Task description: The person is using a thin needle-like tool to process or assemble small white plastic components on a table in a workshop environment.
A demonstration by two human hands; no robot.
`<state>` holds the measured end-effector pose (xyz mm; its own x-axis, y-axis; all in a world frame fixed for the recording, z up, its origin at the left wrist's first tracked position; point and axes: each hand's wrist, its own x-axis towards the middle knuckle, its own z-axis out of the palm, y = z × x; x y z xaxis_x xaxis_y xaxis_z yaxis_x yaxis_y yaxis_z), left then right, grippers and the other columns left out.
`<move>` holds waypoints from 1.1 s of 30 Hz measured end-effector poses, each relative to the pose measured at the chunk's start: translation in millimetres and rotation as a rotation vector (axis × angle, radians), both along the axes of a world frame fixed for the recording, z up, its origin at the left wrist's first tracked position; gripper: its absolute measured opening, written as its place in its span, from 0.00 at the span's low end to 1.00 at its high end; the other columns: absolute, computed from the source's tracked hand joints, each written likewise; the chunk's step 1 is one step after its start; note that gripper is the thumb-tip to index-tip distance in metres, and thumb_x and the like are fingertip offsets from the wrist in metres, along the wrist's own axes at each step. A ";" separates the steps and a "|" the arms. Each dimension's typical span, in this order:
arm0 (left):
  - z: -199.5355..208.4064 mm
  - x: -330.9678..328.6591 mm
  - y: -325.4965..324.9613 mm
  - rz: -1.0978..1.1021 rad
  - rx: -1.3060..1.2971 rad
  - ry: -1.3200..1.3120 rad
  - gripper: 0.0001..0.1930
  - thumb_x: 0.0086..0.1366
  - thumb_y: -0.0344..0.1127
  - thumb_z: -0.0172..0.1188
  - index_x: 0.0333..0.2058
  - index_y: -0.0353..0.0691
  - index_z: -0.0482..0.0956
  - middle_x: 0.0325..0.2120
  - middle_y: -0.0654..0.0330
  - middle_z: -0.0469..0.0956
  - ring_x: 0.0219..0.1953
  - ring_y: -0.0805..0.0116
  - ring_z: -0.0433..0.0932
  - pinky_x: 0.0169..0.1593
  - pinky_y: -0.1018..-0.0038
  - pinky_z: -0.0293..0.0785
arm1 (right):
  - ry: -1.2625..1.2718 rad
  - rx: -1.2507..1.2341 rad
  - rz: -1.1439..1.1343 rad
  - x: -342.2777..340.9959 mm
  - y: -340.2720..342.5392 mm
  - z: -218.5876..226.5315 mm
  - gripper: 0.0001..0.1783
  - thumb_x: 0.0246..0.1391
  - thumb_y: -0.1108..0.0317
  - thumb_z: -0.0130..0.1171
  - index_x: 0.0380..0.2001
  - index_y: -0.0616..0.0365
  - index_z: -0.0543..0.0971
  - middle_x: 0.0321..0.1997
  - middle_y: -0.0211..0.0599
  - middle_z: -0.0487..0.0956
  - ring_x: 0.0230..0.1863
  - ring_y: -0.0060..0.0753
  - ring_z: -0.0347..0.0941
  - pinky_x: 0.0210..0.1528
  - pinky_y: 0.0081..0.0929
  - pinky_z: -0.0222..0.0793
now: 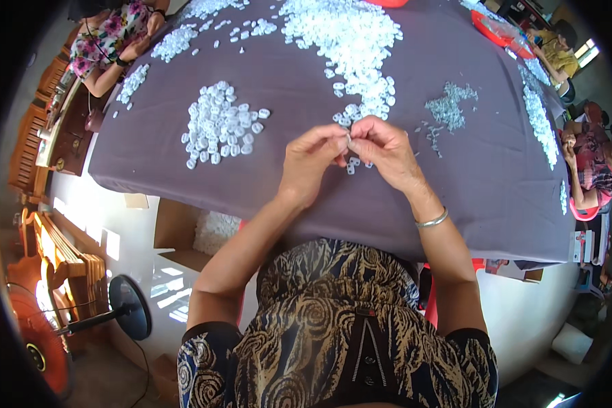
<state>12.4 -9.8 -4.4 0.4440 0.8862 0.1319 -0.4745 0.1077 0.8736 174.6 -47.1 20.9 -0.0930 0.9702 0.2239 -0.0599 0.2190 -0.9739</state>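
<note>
Over the near middle of the cloth-covered table, the fingertips of my left hand [311, 160] and right hand [391, 155] meet in a pinch. Between them shows a sliver of a small whitish plastic piece [349, 139]; most of it is hidden by the fingers. Just under my hands lie a few loose clear plastic pieces with holes [351, 167]. A big heap of similar pieces [350, 41] runs away toward the far side. To the left sits a separate pile of rounded translucent pieces [219, 122]. On the right is a scatter of tiny slender clear parts [452, 107].
The dark grey tablecloth [496, 190] hangs over the near edge. Other people work at the far left and along the right, beside more white pieces. A red tray [493, 30] stands at the far right. An open cardboard box [177, 228] and a fan [41, 333] are at left.
</note>
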 end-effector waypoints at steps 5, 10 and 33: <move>-3.0 0.9 -5.0 0.003 -0.048 -0.023 0.07 0.62 0.24 0.56 0.39 0.36 0.79 0.32 0.60 0.77 0.28 0.73 0.74 0.34 0.78 0.73 | 0.084 0.018 0.055 -5.1 -0.2 2.7 0.03 0.56 0.76 0.54 0.33 0.57 0.71 0.28 0.23 0.73 0.25 0.09 0.63 0.25 0.11 0.59; 0.4 0.0 -2.9 0.000 0.054 0.014 0.07 0.63 0.26 0.55 0.39 0.35 0.79 0.32 0.61 0.78 0.28 0.74 0.74 0.34 0.79 0.72 | 0.044 0.004 0.021 -3.4 3.2 6.6 0.05 0.55 0.77 0.56 0.31 0.59 0.70 0.28 0.26 0.74 0.27 0.12 0.68 0.27 0.13 0.64; 1.3 -3.0 -1.4 0.032 0.234 0.161 0.07 0.62 0.23 0.55 0.39 0.34 0.77 0.32 0.62 0.77 0.29 0.77 0.74 0.34 0.81 0.72 | -0.085 -0.077 -0.012 2.6 -1.1 4.4 0.03 0.58 0.73 0.54 0.31 0.60 0.76 0.22 0.26 0.76 0.18 0.10 0.63 0.18 0.11 0.57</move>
<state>9.4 -11.2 -3.0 0.4478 0.8541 0.2647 -0.3276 -0.1188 0.9373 177.2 -48.2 25.3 -0.0971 0.9853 0.1408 0.0253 0.1438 -0.9893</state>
